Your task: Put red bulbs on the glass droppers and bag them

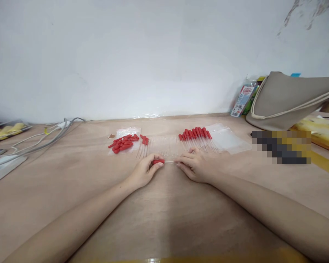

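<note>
Between thumb and fingers, my left hand (148,168) pinches a red rubber dropper bulb (158,161). A thin clear glass tube (169,162) runs from the bulb's end to my right hand (193,166), whose fingers are closed on its other end. Past my left hand lies a pile of loose red bulbs (123,143) on a clear plastic bag. A few droppers with red bulbs (144,140) are beside that pile. Just beyond my right hand, several droppers with red bulbs (195,133) lie in a row, their glass tubes pointing towards me.
Clear plastic bags (224,137) lie at the right of the row. Cables (55,131) and a white power strip (8,168) are on the left. At the right stand a bottle (242,98) and a grey bag (290,98); a wall (153,58) closes off the back.
</note>
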Demonstrator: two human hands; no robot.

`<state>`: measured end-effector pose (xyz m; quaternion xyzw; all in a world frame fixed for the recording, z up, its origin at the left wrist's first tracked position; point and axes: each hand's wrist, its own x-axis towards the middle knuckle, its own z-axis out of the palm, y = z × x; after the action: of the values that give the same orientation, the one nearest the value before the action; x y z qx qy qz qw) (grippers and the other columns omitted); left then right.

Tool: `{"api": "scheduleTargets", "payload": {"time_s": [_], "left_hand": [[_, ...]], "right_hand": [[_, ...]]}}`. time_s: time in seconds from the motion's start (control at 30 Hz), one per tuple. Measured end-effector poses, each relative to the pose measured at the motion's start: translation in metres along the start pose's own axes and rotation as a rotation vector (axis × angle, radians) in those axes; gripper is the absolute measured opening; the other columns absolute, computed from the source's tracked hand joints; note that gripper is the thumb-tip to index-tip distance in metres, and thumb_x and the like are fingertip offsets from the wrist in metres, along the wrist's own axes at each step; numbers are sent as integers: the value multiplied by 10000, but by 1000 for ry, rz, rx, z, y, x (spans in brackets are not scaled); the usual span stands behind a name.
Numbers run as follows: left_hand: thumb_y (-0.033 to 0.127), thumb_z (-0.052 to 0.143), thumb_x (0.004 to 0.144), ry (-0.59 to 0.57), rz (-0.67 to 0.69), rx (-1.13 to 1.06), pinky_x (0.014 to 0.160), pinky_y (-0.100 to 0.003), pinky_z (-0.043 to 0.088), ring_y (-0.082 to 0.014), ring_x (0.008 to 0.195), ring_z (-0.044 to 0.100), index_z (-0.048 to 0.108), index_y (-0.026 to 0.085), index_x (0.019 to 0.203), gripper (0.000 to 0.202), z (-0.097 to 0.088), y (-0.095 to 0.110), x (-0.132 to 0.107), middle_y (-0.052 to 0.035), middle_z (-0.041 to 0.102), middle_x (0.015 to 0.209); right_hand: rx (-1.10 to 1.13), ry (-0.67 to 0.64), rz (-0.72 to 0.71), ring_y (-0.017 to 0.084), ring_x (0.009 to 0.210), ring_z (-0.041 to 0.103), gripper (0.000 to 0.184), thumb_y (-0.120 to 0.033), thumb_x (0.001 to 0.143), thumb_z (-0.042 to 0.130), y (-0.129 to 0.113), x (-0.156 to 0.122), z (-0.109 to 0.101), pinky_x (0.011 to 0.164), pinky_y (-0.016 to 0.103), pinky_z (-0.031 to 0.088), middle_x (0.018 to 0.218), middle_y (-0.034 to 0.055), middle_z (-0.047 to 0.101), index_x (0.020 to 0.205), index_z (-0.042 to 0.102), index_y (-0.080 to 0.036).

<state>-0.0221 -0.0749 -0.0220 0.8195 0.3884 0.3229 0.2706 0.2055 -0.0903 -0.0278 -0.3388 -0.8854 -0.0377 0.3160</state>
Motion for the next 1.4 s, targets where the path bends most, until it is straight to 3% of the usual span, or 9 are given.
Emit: {"api": "scheduleTargets", "payload": {"time_s": [0.23, 0.6, 0.97, 1.23, 1.4], "left_hand": [[311, 402, 886, -33, 42, 76, 758, -274, 440, -150, 832, 572, 537, 183, 995, 216, -2, 4, 1, -24, 628, 909], [304, 381, 898, -117, 108, 114, 670, -220, 416, -117, 706, 557, 582, 171, 845, 247, 2, 8, 0, -1, 612, 750], [309, 405, 890, -149, 154, 217, 656, -231, 400, -126, 706, 535, 583, 162, 831, 239, 3, 9, -2, -14, 593, 732], [309, 411, 885, -140, 227, 247, 652, -248, 413, -140, 707, 536, 587, 153, 864, 236, 5, 8, -2, -36, 605, 751], [304, 414, 881, -134, 189, 222, 674, -270, 431, -153, 730, 553, 597, 165, 879, 230, 5, 10, 2, -43, 620, 780]], "right_hand": [[67, 69, 57, 118, 697, 568, 212, -236, 885, 408, -1, 1, 2, 766, 325, 309, 807, 35, 662, 946, 600, -166], [166, -59, 84, 94, 610, 523, 199, -241, 864, 471, 1, 3, -6, 786, 330, 274, 740, 3, 645, 937, 654, -214], [-86, -63, 11, 100, 582, 474, 252, -232, 878, 404, -11, 4, -10, 690, 310, 229, 693, 9, 621, 853, 653, -201], [-123, -125, -1, 105, 554, 461, 279, -220, 883, 367, -16, 7, -4, 668, 303, 229, 668, 22, 621, 731, 594, -163], [-98, -171, 34, 116, 578, 491, 275, -225, 886, 361, -17, 13, -7, 684, 309, 235, 721, 31, 651, 808, 620, -175]]}}
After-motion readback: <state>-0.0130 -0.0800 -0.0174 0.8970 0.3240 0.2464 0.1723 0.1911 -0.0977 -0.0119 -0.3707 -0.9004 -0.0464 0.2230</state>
